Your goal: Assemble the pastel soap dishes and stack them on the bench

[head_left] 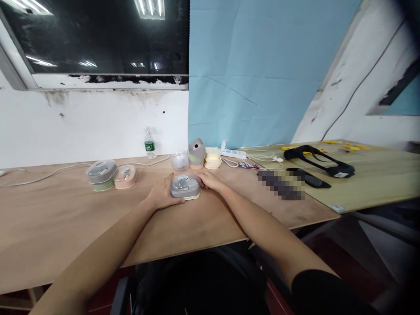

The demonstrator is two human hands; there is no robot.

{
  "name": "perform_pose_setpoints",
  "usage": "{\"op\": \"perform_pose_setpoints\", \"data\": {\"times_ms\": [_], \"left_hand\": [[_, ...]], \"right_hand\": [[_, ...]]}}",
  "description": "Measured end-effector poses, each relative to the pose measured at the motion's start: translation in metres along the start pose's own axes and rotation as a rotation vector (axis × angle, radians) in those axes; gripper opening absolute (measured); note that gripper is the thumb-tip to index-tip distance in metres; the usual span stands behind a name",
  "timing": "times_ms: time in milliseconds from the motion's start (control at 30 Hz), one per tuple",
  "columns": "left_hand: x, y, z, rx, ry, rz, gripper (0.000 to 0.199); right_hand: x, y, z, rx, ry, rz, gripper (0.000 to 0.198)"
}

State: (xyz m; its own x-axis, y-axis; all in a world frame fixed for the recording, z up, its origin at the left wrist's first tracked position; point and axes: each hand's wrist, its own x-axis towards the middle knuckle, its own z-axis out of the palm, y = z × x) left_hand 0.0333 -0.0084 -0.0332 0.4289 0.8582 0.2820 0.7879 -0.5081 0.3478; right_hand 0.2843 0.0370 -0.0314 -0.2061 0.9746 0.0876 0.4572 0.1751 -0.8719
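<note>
A small oval container with a clear grey lid and a cream base (184, 188) sits on the wooden table in front of me. My left hand (162, 192) grips its left side, thumb along the front edge and fingers toward the back. At its right edge, the fingers of my right hand (210, 180) are closed against the lid's side; what exactly they pinch is too small to tell. Just behind the container are clear plastic pieces (180, 161), a stack of grey shells (196, 153) and a stack of cream-yellow pieces (212, 158).
To the left stand grey-lidded containers (101, 173) and a pink one (125, 176). A water bottle (150, 144) is against the wall. A power strip (232, 153), cables, a black strapped frame (320, 162) and a dark flat object (308, 178) lie on the right.
</note>
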Motion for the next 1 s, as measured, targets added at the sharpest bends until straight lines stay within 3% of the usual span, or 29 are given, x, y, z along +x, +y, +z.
{"op": "perform_pose_setpoints", "data": {"times_ms": [167, 467, 700, 1000], "left_hand": [[-0.001, -0.002, 0.001, -0.022, -0.053, 0.037, 0.120], [0.010, -0.003, 0.009, -0.016, 0.018, 0.047, 0.106], [0.009, -0.007, 0.012, -0.183, 0.023, 0.070, 0.116], [0.010, -0.005, 0.012, -0.206, 0.021, 0.083, 0.115]], "right_hand": [[0.000, 0.000, -0.001, 0.002, 0.006, 0.002, 0.047], [0.007, 0.012, -0.002, -0.029, 0.010, 0.009, 0.045], [0.010, 0.012, 0.000, -0.058, 0.029, 0.024, 0.049], [0.007, 0.009, -0.001, -0.026, 0.010, 0.050, 0.048]]}}
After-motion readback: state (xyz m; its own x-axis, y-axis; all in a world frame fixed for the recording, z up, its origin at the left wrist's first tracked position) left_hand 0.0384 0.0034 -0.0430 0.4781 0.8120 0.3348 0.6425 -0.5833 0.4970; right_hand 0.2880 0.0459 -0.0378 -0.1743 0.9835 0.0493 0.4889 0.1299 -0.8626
